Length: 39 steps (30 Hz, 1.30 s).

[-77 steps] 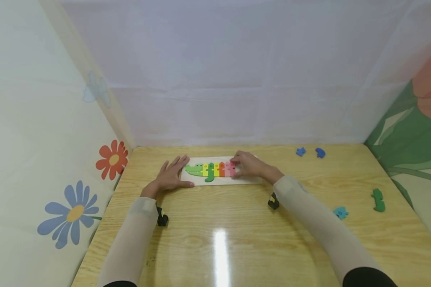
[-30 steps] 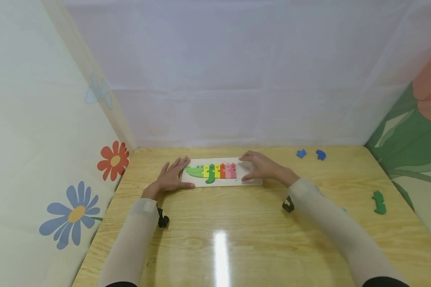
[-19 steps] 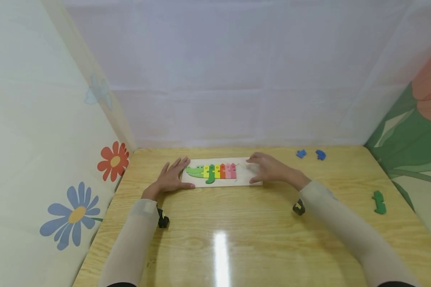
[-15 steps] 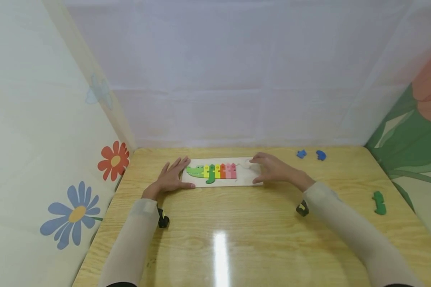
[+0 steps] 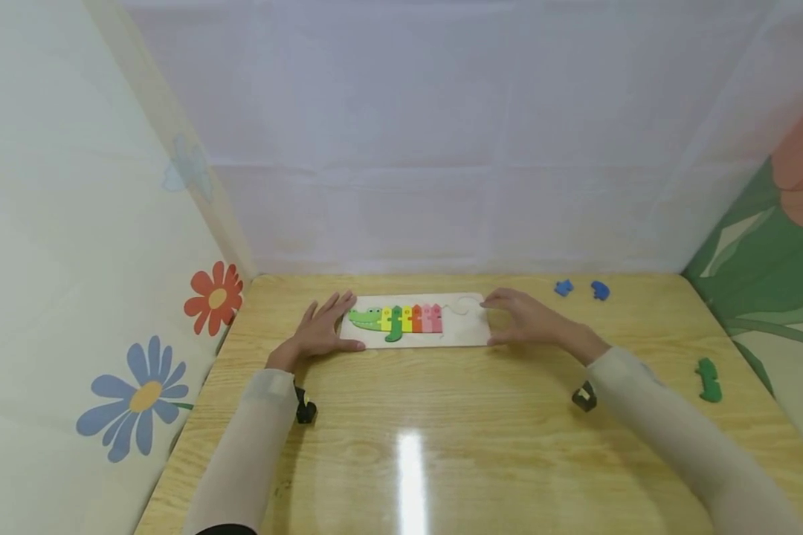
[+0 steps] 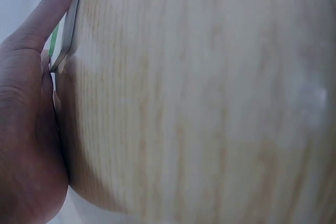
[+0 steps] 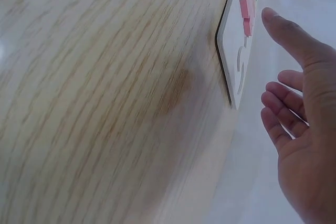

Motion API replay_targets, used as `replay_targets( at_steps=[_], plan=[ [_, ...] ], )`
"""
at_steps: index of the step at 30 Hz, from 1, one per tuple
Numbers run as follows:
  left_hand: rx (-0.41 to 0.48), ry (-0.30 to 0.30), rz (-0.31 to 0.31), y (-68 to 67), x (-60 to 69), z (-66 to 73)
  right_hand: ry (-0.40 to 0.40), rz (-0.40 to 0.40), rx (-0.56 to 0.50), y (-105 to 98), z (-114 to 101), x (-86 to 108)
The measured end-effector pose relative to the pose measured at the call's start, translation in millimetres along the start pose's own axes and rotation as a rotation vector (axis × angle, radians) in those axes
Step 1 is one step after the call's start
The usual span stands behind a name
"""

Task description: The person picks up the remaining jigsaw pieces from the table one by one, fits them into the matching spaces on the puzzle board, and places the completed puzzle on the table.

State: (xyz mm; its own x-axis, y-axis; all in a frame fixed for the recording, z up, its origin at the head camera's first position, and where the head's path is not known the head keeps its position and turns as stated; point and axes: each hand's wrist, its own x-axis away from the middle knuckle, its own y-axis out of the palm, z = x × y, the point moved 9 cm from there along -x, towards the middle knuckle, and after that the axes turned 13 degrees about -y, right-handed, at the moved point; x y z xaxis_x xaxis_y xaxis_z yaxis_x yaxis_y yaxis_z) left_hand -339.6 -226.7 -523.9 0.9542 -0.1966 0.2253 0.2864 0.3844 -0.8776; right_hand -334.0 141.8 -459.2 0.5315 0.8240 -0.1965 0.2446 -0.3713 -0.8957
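A white puzzle board (image 5: 465, 334) lies near the table's back edge, bearing a crocodile in coloured pieces; its right part shows a bare tail outline. My left hand (image 5: 317, 333) rests spread at the board's left end, thumb on the front corner. In the left wrist view that hand (image 6: 26, 103) lies along the board's edge (image 6: 68, 32). My right hand (image 5: 525, 318) is at the board's right end with nothing in it. The right wrist view shows the hand (image 7: 310, 103) with parted, slightly bent fingers, beside the board (image 7: 233, 51).
Two blue pieces, one lighter (image 5: 563, 287) and one darker (image 5: 600, 290), lie at the back right of the table (image 5: 348, 461). A green piece (image 5: 708, 380) lies further right and nearer. White cloth (image 5: 401, 148) hangs behind the table.
My right hand has drawn away from the pink pieces to the board's right end. Its forearm moved right and now hides the light-blue piece. The left hand has stayed at the board's left end.
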Motion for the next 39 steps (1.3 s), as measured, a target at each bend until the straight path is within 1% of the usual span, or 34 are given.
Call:
replay_targets(
  at_steps=[6,19,26,30,33,39],
  plan=[
    [0.005,-0.001,-0.001,1.2,0.5,1.9,-0.011,0.02,0.003,-8,-1,12.1],
    [0.009,-0.002,-0.003,3.0,2.2,0.7,0.033,-0.003,0.008,-21,7,41.1],
    [0.004,-0.005,-0.001,3.9,1.6,-0.4,0.074,-0.014,0.0,-29,11,55.8],
    [0.007,-0.005,-0.004,3.7,1.7,-0.3,0.083,-0.016,0.018,-35,11,64.4],
    [0.003,-0.004,-0.005,3.7,1.3,-0.3,0.076,-0.009,0.033,-40,11,70.1],
    [-0.005,-0.002,0.0,2.6,-0.9,-0.1,0.038,0.014,0.09,-50,8,80.8]
  ],
)
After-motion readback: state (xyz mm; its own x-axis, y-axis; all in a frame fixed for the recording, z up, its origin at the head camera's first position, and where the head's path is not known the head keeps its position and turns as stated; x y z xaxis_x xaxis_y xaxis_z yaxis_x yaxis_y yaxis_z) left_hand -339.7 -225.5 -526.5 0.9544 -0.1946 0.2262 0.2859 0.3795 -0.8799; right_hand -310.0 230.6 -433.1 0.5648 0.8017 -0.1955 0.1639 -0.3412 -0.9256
